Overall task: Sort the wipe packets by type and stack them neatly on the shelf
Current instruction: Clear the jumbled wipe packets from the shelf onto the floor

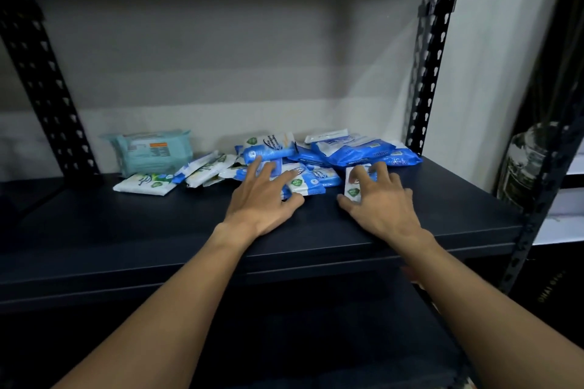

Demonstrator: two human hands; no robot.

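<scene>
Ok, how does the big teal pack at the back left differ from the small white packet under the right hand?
The teal pack is much bigger and thicker than the white packet. The teal pack sits untouched; the right hand grips the white packet. Both are on the shelf.

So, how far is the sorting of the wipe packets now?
Barely started. Done: perhaps only the teal pack, set at the left end. In hand: the left hand rests on the mixed heap; the right hand grips a small white packet. Left: blue and white packets lie jumbled on the shelf, with no neat stacks.
</scene>
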